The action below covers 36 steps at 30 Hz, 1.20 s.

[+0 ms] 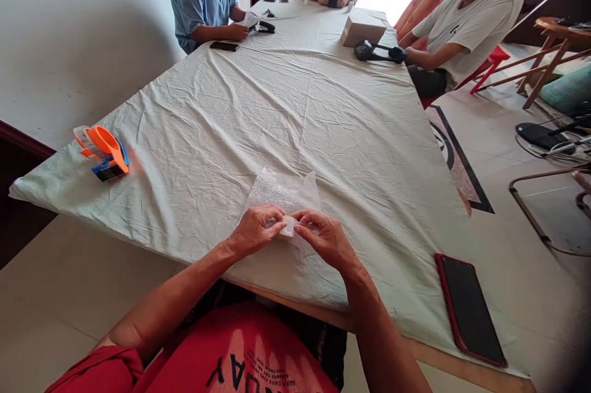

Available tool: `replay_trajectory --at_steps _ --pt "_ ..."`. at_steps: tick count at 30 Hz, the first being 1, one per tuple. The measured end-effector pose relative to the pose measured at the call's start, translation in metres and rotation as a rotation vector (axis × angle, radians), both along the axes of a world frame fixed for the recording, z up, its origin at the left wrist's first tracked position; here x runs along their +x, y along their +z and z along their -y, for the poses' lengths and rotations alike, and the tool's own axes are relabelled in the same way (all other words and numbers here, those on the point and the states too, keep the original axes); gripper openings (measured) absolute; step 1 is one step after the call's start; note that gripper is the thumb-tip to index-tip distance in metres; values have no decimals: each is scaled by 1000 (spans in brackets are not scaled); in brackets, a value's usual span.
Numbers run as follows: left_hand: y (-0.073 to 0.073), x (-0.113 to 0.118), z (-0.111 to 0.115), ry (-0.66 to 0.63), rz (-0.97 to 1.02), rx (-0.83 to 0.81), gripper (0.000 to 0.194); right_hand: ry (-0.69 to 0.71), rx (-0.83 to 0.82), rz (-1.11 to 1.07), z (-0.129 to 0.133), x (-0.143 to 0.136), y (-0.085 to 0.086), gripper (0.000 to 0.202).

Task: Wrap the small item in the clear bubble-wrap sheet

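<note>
Near the table's front edge, my left hand [259, 230] pinches the left side of a small whitish object [289, 226]. My right hand [323, 238] has its fingertips closed on the right side of the same object. What the object is cannot be made out, since fingertips cover its sides. Beneath and beyond both hands lies a sheet of clear bubble wrap [277, 191], spread on the pale tablecloth [221, 134].
An orange and blue tape dispenser [108, 153] sits at the left table edge. A red-cased phone [470, 307] lies at the right edge. Farther back are a cardboard box [362, 31], a black headset-like device [379, 53], another phone [224, 46] and several seated people.
</note>
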<state>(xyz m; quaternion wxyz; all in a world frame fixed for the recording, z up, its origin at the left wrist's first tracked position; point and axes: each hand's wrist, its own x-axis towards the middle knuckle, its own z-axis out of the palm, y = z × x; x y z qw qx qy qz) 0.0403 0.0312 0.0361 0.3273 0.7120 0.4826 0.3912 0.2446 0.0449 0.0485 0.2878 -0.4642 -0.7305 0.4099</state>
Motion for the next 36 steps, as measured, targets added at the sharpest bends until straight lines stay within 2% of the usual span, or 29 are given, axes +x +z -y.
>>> replay_trajectory --at_steps 8,36 --pt "-4 -3 21 -17 56 -19 12 -45 30 0 25 -5 -4 18" --pt "2 -4 22 -62 51 -105 13 -57 -86 -19 35 -5 2 19"
